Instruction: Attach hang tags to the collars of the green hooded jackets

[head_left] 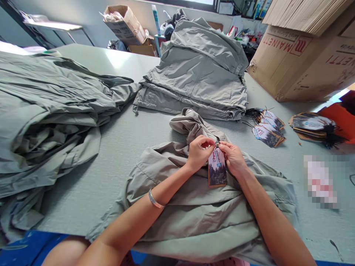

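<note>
on the worktop, past a mainetti carton and an open cardboard box of white packaging, a pale green jacket lies under the left hand and right hand, whose closed fingers pinch a hang tag just above it.

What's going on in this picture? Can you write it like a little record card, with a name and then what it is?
Left hand: pinching the top of a paper hang tag
Right hand: pinching the same tag's top
Under the hands: grey-green jacket
Behind: stack of folded jackets
Right of the hands: pile of hang tags
Back right: MAINETTI cardboard box
</note>
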Demonstrator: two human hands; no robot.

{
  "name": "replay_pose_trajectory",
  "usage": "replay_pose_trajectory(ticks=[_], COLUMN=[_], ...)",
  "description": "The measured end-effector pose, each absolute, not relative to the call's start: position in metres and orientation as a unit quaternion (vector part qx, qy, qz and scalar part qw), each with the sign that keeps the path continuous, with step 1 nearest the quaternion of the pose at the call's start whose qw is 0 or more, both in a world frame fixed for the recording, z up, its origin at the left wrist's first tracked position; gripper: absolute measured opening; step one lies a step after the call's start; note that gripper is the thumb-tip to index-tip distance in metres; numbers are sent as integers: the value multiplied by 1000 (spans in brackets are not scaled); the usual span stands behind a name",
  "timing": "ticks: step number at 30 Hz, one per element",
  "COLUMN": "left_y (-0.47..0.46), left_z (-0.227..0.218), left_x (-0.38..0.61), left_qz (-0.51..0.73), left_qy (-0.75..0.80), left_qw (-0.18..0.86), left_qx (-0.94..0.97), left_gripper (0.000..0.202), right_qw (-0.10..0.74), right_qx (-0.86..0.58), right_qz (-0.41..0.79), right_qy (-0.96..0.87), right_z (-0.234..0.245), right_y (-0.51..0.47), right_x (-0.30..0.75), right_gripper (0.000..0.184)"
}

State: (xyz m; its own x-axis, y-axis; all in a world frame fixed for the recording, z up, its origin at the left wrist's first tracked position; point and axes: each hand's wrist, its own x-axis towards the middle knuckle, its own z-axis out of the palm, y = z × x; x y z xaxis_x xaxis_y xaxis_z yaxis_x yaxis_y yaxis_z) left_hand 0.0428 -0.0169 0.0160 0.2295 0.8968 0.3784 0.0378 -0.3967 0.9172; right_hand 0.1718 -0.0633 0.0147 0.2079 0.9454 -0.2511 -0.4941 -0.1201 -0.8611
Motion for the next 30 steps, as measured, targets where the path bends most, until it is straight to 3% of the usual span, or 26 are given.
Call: replay_pose_trajectory(ticks=[14,22,30], left_y=[-14,-13,-14], left_z=[12,13,13], left_x=[39,38,39], left_qz=[515,507,505], left_qy=[298,297,297], left_qw=[251,273,240], left_qx=[763,762,774], left_gripper=[9,9,8], right_qw=[644,654,640], right_qx=[-484,-532,-550], right_qz=[519,409,390], right_qy=[-285,-349,-368], right_z=[7,10,12], right_y=[-62,-62,-63], right_x=[172,169,169], right_gripper=[25,18,17])
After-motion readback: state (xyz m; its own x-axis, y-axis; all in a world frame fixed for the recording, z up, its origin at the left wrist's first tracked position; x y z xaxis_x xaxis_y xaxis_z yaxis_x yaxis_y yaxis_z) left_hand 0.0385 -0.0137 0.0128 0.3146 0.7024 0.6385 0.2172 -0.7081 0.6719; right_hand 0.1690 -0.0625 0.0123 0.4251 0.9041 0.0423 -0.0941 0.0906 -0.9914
